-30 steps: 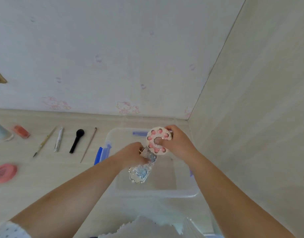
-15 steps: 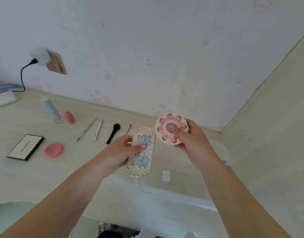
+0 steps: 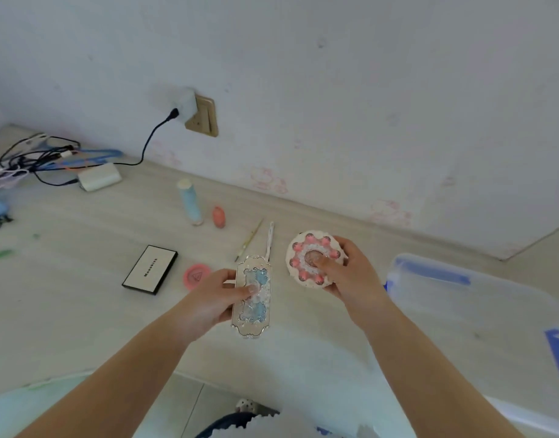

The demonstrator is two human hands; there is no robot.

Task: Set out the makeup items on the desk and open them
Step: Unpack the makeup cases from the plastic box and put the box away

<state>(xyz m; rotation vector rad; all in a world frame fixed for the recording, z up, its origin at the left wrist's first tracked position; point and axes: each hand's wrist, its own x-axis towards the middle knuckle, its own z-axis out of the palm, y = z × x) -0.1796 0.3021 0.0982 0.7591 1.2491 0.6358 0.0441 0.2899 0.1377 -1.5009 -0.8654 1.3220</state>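
Observation:
My left hand (image 3: pixel 210 298) grips a long ornate palette (image 3: pixel 253 306) with blue and silver decoration, held above the desk (image 3: pixel 82 279). My right hand (image 3: pixel 347 273) holds a round cream compact (image 3: pixel 306 257) ringed with pink strawberries, thumb on its centre. On the desk lie a white-faced black-edged box (image 3: pixel 151 269), a pink round compact (image 3: pixel 196 275), a pale blue tube (image 3: pixel 189 202), an orange bottle (image 3: pixel 218 217), a thin brush (image 3: pixel 249 240) and a white pen-like stick (image 3: pixel 269 237).
A clear plastic bin (image 3: pixel 480 314) with blue latches stands at the right. A tangle of cables (image 3: pixel 38 156) and a white charger (image 3: pixel 98 181) lie at the far left; a wall socket (image 3: pixel 202 116) has a plug in it. The desk's front edge runs below my hands.
Both hands have lifted the palette and the round compact out of the bin and carried them left over the desk. The view has swung left, showing the socket and cables.

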